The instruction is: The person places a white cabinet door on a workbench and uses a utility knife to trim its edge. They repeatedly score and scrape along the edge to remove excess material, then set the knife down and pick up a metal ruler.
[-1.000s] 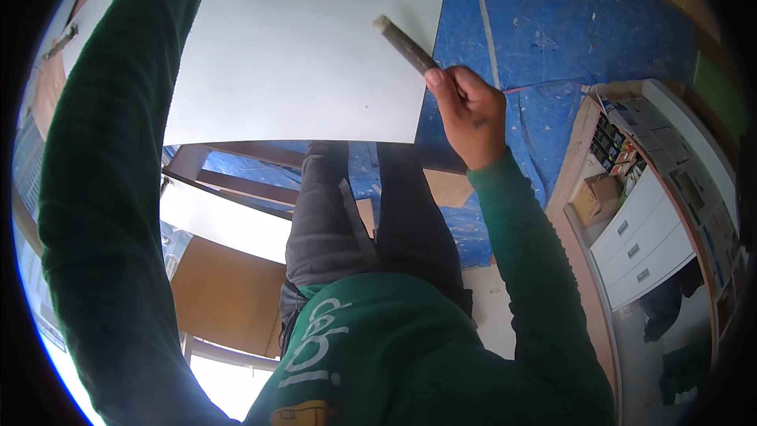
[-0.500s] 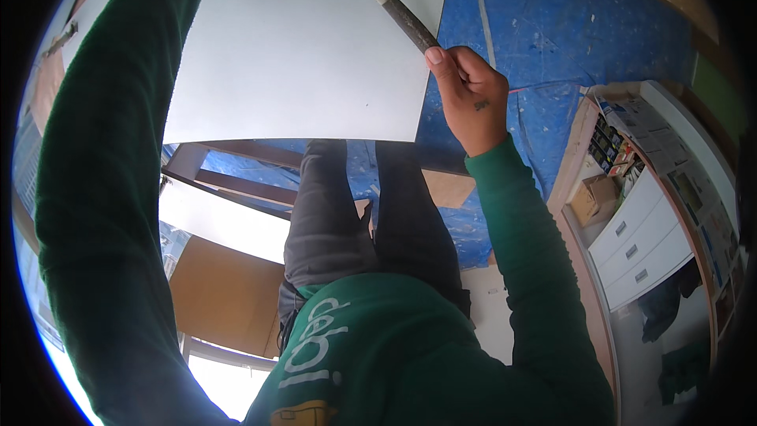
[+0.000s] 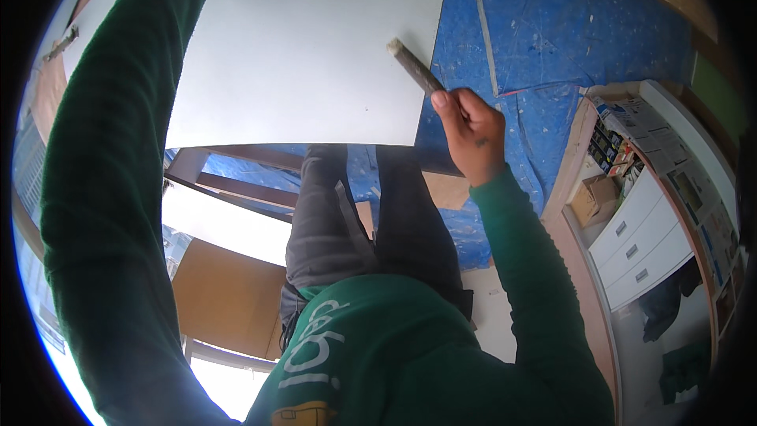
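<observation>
My right hand (image 3: pixel 475 132) is closed around the lower end of a short, dark, round stick (image 3: pixel 416 67) with a pale, rough tip. The stick slants up and left, its tip over the right part of a large white panel (image 3: pixel 300 55). Whether it touches the panel, I cannot tell. My left arm, in a green sleeve (image 3: pixel 110 150), stretches up along the left side past the top edge. The left hand itself is out of the picture.
Blue sheeting (image 3: pixel 568 28) covers the floor to the right. Below the panel runs a brown wooden frame (image 3: pixel 244 189). A brown board (image 3: pixel 229 292) is at lower left. At right stands a white drawer unit (image 3: pixel 635 248) beside a shelf with a cardboard box (image 3: pixel 595 199).
My right hand has moved down toward me with the stick, whose tip sits lower and slightly further right. The white panel has shifted slightly in view. My left arm stays stretched out.
</observation>
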Demonstrator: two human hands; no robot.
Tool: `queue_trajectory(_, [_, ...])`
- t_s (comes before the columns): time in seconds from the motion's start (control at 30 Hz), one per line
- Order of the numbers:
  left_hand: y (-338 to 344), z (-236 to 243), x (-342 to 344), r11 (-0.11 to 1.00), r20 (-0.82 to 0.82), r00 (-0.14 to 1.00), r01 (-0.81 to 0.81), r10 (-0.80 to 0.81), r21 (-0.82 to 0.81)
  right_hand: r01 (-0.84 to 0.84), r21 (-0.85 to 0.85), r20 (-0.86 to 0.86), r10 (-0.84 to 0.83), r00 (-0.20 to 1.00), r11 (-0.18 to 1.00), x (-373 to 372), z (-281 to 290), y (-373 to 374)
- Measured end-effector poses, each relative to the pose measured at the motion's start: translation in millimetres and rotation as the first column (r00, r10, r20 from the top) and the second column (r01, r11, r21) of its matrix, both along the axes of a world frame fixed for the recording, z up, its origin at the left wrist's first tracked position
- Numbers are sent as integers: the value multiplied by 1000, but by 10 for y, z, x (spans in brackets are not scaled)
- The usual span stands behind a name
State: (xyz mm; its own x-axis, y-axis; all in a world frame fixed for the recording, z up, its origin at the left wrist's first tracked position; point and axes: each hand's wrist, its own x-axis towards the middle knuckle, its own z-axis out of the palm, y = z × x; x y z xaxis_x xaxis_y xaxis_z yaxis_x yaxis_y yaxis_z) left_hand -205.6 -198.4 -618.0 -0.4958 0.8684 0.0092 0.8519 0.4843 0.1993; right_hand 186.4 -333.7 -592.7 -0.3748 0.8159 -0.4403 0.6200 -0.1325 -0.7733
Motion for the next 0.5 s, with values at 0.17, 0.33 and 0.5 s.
queue_trajectory(0.17, [9, 25, 4, 999, -45, 999, -15, 14, -37, 0, 1, -36, 0, 999, 1000, 33, -6, 10])
queue_trajectory(0.33, [11, 29, 8, 999, -51, 999, -8, 6, -38, 102, -61, -109, -108, 988, 993, -290, -147, 424])
queue_trajectory(0.5, [-6, 82, 89, 998, 29, 998, -51, 52, -48, -125, -54, -5, 125, 992, 991, 370, 107, -397])
